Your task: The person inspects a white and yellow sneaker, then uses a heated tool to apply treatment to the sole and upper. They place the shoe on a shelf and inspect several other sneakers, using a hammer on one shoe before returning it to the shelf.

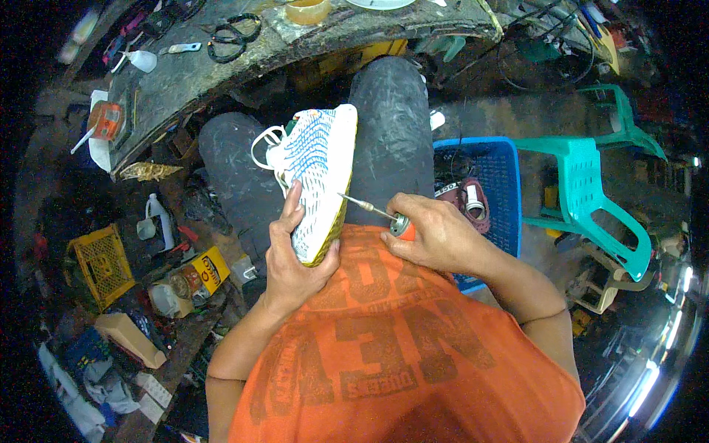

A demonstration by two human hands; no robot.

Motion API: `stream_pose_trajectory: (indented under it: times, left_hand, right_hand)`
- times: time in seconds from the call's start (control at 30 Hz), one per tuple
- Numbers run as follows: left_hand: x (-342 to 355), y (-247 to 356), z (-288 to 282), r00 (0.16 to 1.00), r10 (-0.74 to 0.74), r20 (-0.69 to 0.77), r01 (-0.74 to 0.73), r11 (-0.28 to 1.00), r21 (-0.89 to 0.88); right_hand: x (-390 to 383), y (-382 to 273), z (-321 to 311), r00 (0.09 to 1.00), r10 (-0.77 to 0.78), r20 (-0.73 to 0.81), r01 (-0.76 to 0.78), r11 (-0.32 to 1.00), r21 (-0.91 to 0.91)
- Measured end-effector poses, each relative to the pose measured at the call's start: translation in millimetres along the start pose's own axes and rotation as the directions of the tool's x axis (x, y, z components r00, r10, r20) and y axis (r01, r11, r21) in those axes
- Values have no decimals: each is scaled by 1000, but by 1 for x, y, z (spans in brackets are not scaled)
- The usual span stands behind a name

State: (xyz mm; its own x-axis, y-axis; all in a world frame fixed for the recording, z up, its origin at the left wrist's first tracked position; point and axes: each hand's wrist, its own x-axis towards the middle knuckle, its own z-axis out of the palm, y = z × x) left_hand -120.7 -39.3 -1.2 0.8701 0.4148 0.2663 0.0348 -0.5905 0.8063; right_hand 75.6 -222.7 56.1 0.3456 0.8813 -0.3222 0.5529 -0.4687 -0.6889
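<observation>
A white sneaker (317, 170) with blue patterning, white laces and a yellowish sole edge lies on its side over my lap. My left hand (288, 258) grips its lower end, thumb and fingers wrapped round it. My right hand (428, 229) is closed on an awl-like tool (401, 227) with an orange-and-silver handle and a thin metal shaft, whose tip touches the white sole near its middle. Whether the tip is in the sole I cannot tell.
A worn workbench (173, 81) with scissors (221, 46) stands ahead. To my right are a blue basket (502, 199) holding footwear and green plastic chairs (613, 214). A yellow crate (103, 262), bottles and boxes crowd the left side.
</observation>
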Motion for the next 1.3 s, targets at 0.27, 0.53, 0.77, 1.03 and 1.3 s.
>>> stream_pose_trajectory:
  times: [0.27, 0.53, 0.77, 1.03, 1.3]
  left_hand:
    - [-2, 0, 1, 999, -31, 17, 32, 999, -19]
    - [-1, 0, 1, 999, -28, 23, 29, 999, -16]
    - [-1, -1, 1, 1000, -8, 18, 8, 1000, -22]
    - [-1, 1, -1, 999, -15, 29, 15, 1000, -9]
    - [0, 1, -2, 999, -12, 34, 12, 1000, -8]
  right_hand:
    - [-2, 2, 3, 999, -40, 25, 38, 998, 47]
    - [-4, 3, 7, 1000, 6, -16, -5, 1000, 3]
    - [2, 7, 5, 998, 58, -34, -58, 998, -22]
    - [3, 9, 3, 1000, 25, -4, -25, 1000, 0]
    - [11, 15, -3, 1000, -3, 1, 3, 998, -68]
